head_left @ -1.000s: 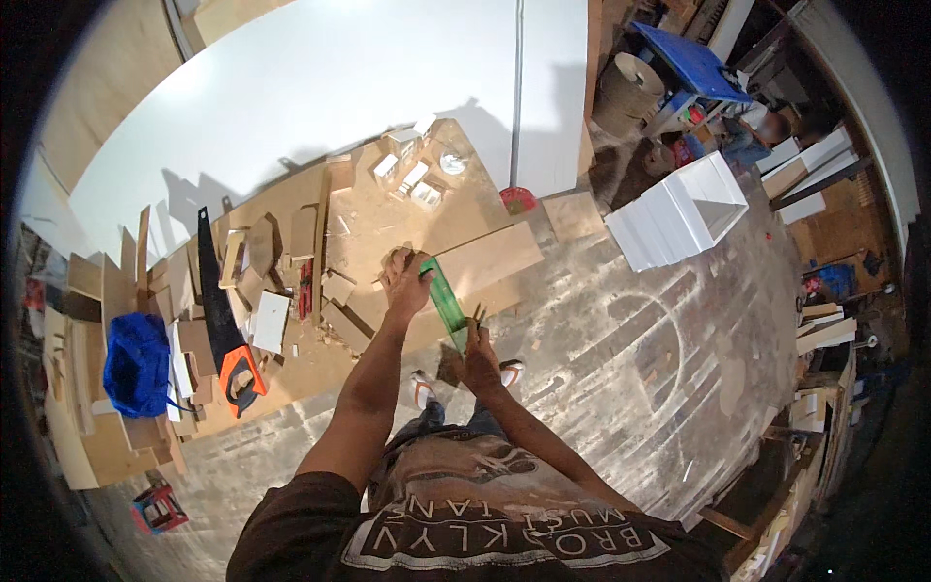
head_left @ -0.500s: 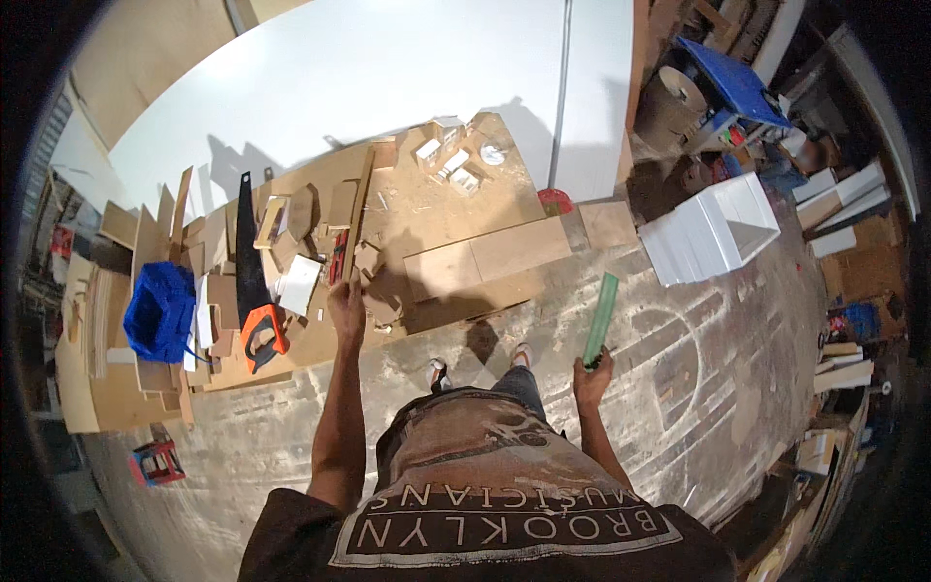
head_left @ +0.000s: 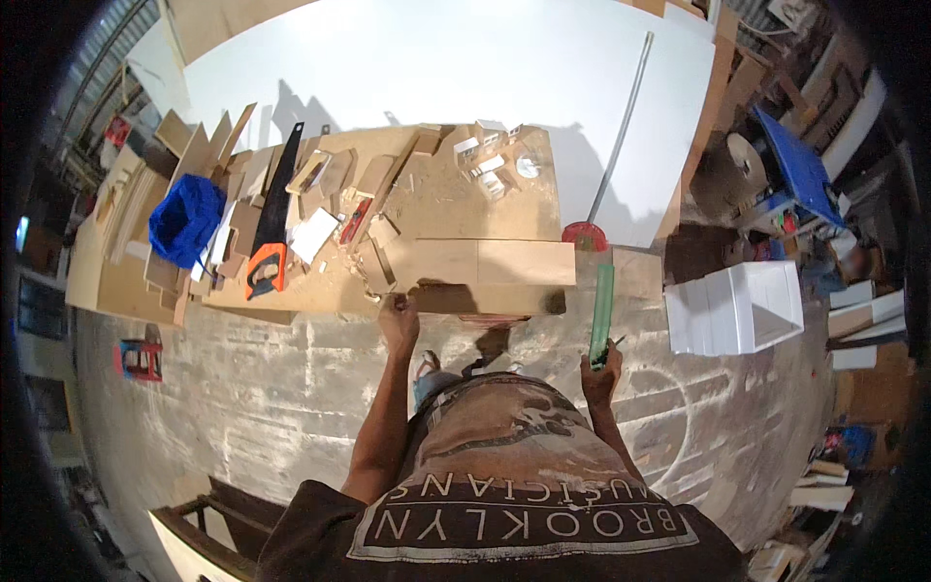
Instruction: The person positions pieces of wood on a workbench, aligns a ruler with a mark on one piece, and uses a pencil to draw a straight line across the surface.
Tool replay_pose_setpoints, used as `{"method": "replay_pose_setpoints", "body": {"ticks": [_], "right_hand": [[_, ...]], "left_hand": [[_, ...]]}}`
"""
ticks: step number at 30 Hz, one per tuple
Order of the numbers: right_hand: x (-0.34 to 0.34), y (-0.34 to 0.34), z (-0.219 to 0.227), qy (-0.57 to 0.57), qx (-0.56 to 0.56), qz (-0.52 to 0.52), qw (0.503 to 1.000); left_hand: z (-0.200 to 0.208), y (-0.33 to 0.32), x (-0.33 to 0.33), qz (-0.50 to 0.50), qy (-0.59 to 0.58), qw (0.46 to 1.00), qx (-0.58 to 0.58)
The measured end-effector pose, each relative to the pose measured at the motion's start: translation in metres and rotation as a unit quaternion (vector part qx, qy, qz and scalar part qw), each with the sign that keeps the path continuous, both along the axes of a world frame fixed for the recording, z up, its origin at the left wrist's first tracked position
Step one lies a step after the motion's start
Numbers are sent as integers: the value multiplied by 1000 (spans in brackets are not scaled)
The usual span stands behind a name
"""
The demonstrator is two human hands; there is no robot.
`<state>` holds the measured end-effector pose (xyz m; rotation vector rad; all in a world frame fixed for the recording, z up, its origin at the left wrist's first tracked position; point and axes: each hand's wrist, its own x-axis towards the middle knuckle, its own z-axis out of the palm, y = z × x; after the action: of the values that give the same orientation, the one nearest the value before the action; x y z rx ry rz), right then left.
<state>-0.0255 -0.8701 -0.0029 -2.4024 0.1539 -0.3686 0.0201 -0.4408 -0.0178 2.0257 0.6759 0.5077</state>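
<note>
My left hand (head_left: 398, 321) is at the front edge of the low wooden work surface (head_left: 427, 206), fingers bent and slightly apart, with nothing visible in them. Just beyond it lie small wood offcuts (head_left: 376, 264), a red-and-dark hand tool (head_left: 355, 221) and a long wooden strip (head_left: 393, 177). My right hand (head_left: 599, 376) is closed around the lower end of a long, straight green strip (head_left: 603, 306) that points away from me. A thin dark tip pokes out beside these fingers, too small to name. Two flat tan boards (head_left: 525, 262) lie end to end between the hands.
An orange-handled saw (head_left: 266, 268) and a blue bag (head_left: 185, 222) are at the left. A red-headed, long-handled tool (head_left: 585, 236) leans on a white panel (head_left: 436, 68). White bins (head_left: 713, 310) stand on the floor at right; a small red-and-blue stool (head_left: 139, 360) is at left.
My left hand has let go of the wooden strip and drawn back to the surface's front edge. My right hand still grips the green strip. The whole view has turned.
</note>
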Motion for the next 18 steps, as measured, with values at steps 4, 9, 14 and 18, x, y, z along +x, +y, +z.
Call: {"method": "replay_pose_setpoints", "body": {"ticks": [4,9,14,18], "right_hand": [[31,-18,12,13,23,44,999],[53,-29,24,-9,26,76,997],[61,-8,27,-5,50,119,992],[68,29,43,48,96,159,981]], "left_hand": [[-18,-11,24,-3,-5,996,93],[20,-60,62,6,227,966,127],[25,-66,71,-19,294,943,152],[14,-58,71,-11,284,944,167]]}}
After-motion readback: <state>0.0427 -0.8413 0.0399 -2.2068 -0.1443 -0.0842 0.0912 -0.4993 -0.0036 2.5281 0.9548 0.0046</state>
